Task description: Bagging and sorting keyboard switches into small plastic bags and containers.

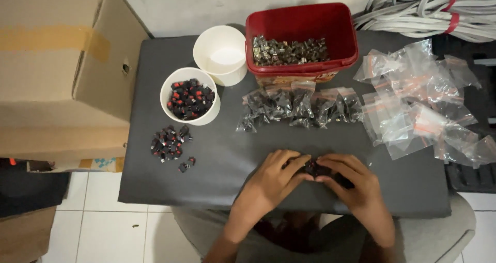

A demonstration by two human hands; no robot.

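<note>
My left hand point(275, 178) and my right hand point(355, 186) meet at the near edge of the dark grey table top point(227, 154). Both pinch a small cluster of black parts point(316, 168) between their fingertips; whether a clear bag surrounds it I cannot tell. Just beyond the hands lies a row of filled small plastic bags point(297, 108) holding black parts. A loose pile of small black and red switches point(169, 141) lies to the left.
A white cup point(190, 96) of black and red switches stands at left, an empty white cup point(222, 53) behind it. A red bin point(302, 35) holds metallic parts. Empty clear zip bags point(421, 105) lie right. A cardboard box point(57, 61) stands left; grey cables point(429, 7) lie at the back right.
</note>
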